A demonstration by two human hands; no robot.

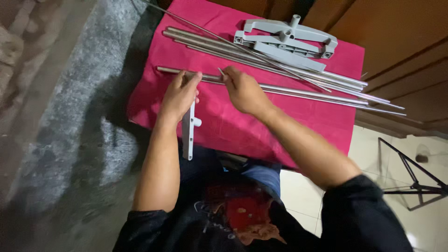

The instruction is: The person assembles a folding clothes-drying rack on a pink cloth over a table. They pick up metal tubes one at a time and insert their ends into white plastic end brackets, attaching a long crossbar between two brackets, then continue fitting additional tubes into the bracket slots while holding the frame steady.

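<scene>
My left hand (pixel 179 95) grips a grey plastic bar (pixel 189 133) that hangs down toward my lap and presses against a long metal tube (pixel 303 93) lying across the pink cloth (pixel 224 121). My right hand (pixel 242 88) pinches a thin metal rod (pixel 220 71) at its near end, just right of the left hand, over the same tube. Several more metal tubes and thin rods (pixel 261 58) lie in a bundle farther back. Grey plastic bracket pieces (pixel 284 39) rest on top of them.
The pink cloth covers a small table. A grey textured mat (pixel 70 116) lies on the floor at left. Wooden panels (pixel 396 42) stand at the back right. A black metal stand (pixel 410 177) sits on pale tiles at right.
</scene>
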